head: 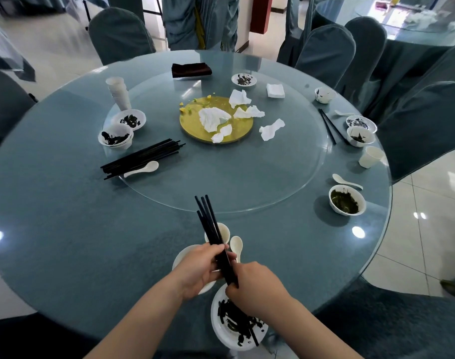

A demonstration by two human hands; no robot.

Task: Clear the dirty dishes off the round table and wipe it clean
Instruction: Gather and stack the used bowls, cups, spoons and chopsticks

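Round table (pixel 66 229) fills the view, glass-topped with a glass turntable (pixel 221 187) in the middle, and clearing looks early to mid stage. Both hands sit at the near edge: left hand (pixel 199 270) and right hand (pixel 255 288) are both curled round one bundle of black chopsticks (pixel 211 224), tips pointing away toward the turntable, apparently being squared up. Under the hands: a dirty plate (pixel 236 325) with dark scraps, another white dish (pixel 185 255) mostly hidden, a small cup (pixel 224 231) and a spoon (pixel 236 246). Some gathering looks done: a second chopstick pile (pixel 141 158) with a spoon beside it at left, two dirty bowls (pixel 123 130) near it, a cup stack (pixel 119 93). Still scattered on the right: green-smeared bowl (pixel 346 203), loose spoon (pixel 346 182), paper cup (pixel 370 157), more small bowls and a chopstick pair (pixel 331 128). Centre has a gold plate (pixel 192 123) with crumpled napkins (pixel 244 112) and food bits. A folded dark cloth (pixel 191 69) lies at the far side, untouched, so wiping is judged not begun. Nothing appears off the table yet; most work remains.
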